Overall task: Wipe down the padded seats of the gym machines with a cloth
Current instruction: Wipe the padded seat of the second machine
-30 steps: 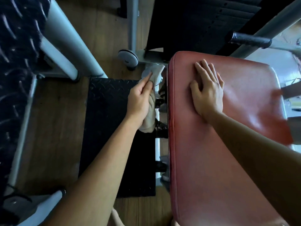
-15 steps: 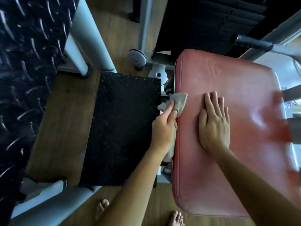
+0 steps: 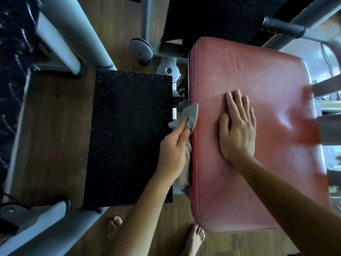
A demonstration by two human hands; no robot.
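A red padded seat (image 3: 245,182) fills the right half of the view, seen from above. My left hand (image 3: 173,152) grips a crumpled grey cloth (image 3: 190,117) and holds it against the seat's left side edge. Part of the cloth hangs down below that hand. My right hand (image 3: 238,130) lies flat on top of the seat, fingers straight and together, just right of the cloth.
A black checker-plate footplate (image 3: 129,135) lies left of the seat on the wooden floor (image 3: 53,135). Grey frame tubes (image 3: 73,34) run at upper left and lower left. A black-gripped handle bar (image 3: 280,27) crosses at upper right. My bare feet (image 3: 191,239) stand below the seat.
My left hand with the cloth has slid from the far corner back along the seat's left edge toward me. My right hand has slid back on the seat top as well.
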